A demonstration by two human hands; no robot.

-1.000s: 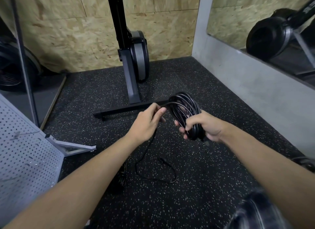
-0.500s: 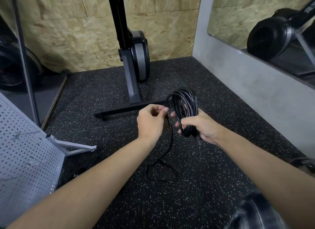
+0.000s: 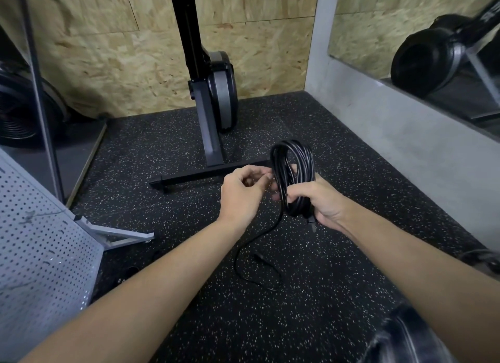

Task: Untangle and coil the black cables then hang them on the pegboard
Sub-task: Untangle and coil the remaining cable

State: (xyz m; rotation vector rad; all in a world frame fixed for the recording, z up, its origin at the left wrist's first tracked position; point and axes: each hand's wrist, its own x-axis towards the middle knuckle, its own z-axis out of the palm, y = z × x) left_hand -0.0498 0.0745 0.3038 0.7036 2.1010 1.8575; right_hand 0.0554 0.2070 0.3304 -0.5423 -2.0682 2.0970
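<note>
Where the speckled black rubber floor [image 3: 243,322] fills the view, a glossy black cable coil [image 3: 293,173], wound in long oval loops, is gripped round its lower end by the right hand [image 3: 322,200], just toward 3 o'clock of centre. A strand at its 9 o'clock side is pinched by the left hand [image 3: 240,192]. A thin loose tail [image 3: 237,260] is draped onto the floor at 6 o'clock. A perforated grey metal pegboard [image 3: 40,241] is seen at 8 o'clock.
</note>
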